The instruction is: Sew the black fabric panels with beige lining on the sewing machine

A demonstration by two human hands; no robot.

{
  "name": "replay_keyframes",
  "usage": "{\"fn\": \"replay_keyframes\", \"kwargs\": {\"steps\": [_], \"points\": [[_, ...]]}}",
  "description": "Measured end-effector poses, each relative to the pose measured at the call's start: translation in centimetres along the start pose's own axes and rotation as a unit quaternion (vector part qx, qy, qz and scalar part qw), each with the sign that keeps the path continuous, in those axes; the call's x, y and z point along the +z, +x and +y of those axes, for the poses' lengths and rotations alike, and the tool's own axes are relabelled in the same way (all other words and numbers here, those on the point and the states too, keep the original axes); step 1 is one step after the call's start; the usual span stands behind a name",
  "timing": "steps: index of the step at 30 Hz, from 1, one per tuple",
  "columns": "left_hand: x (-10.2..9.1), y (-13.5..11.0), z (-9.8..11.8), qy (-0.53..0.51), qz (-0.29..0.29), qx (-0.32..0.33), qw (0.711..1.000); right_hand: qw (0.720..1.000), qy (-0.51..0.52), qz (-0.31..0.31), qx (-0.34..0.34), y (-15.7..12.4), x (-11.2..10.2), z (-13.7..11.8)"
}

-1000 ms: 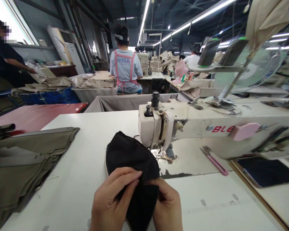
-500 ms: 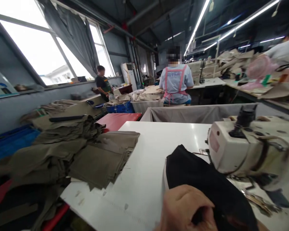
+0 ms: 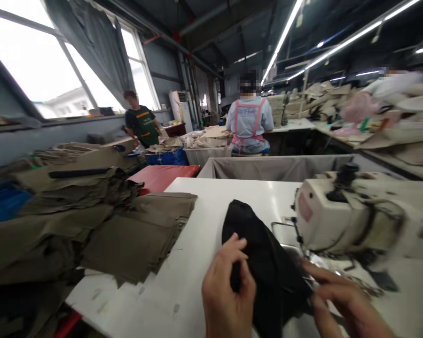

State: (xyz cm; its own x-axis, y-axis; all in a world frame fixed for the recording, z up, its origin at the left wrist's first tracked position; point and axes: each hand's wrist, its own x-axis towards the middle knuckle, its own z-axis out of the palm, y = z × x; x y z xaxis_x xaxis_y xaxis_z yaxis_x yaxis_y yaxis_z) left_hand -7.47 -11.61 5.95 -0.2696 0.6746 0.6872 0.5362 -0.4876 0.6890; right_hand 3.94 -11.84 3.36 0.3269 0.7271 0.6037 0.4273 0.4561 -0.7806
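Observation:
A black cloth piece is held up in front of me, over the white table and left of the sewing machine. My left hand has its fingers curled and pinches the cloth on its left side. At the lower right edge of the cloth, my right hand grips it between thumb and fingers, close to the machine's needle area. The cloth partly covers the metal parts beside the machine.
Stacks of olive-green cloth lie on the left of the white table. Behind the table stands a grey cloth-lined bin, with a red surface to its left. A person in a pink-strapped apron sits beyond; another person stands near the windows.
The black cloth has come up and turned more upright. My right hand has come into clear view at its right edge. The standing person has straightened, and the view has shifted slightly right.

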Motion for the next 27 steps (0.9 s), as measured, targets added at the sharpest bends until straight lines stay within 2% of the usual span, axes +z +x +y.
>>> {"fn": "replay_keyframes", "kwargs": {"steps": [2, 3, 4, 6, 8, 9, 14, 16, 18, 20, 24, 27], "points": [[0.2, 0.4, 0.2, -0.012, -0.012, -0.057, 0.998, 0.999, 0.039, 0.012, 0.022, 1.0, -0.6, -1.4], [0.2, 0.7, 0.3, -0.016, 0.002, -0.063, 0.998, 0.998, 0.050, 0.020, 0.009, 1.5, -0.5, -1.8], [0.2, 0.9, 0.3, -0.013, 0.017, -0.053, 0.998, 0.998, 0.032, 0.043, -0.013, 1.9, -0.3, -1.9], [-0.1, 1.3, 0.0, -0.012, 0.019, -0.013, 1.000, 0.993, -0.009, 0.051, -0.104, 2.2, 0.2, -1.6], [-0.8, 1.4, -0.4, -0.044, -0.030, -0.012, 0.999, 0.984, -0.018, 0.037, -0.172, 1.8, 0.4, -1.0], [-1.2, 1.4, -0.6, -0.058, -0.053, -0.030, 0.996, 0.983, -0.013, 0.026, -0.183, 1.6, 0.4, -0.8], [-2.6, 1.1, -0.9, -0.013, -0.071, -0.081, 0.994, 0.995, -0.011, -0.067, -0.076, 1.2, -0.9, -0.9], [-2.7, 1.1, -0.6, -0.032, -0.091, -0.124, 0.988, 0.991, -0.017, -0.111, -0.071, 1.6, -1.4, -1.3], [-2.6, 1.0, -0.1, -0.081, -0.109, -0.189, 0.973, 0.991, -0.012, -0.118, -0.067, 2.0, -1.8, -1.6], [-2.4, 0.7, 0.3, -0.131, -0.108, -0.225, 0.959, 0.994, 0.012, -0.104, -0.038, 2.0, -2.0, -2.0], [-2.3, 0.1, 0.8, -0.105, -0.069, -0.188, 0.974, 0.993, 0.062, -0.098, 0.017, 1.5, -2.2, -2.8], [-2.6, 0.4, 0.9, -0.077, -0.081, -0.201, 0.973, 0.990, 0.077, -0.115, 0.025, 1.5, -2.5, -3.1]]}}
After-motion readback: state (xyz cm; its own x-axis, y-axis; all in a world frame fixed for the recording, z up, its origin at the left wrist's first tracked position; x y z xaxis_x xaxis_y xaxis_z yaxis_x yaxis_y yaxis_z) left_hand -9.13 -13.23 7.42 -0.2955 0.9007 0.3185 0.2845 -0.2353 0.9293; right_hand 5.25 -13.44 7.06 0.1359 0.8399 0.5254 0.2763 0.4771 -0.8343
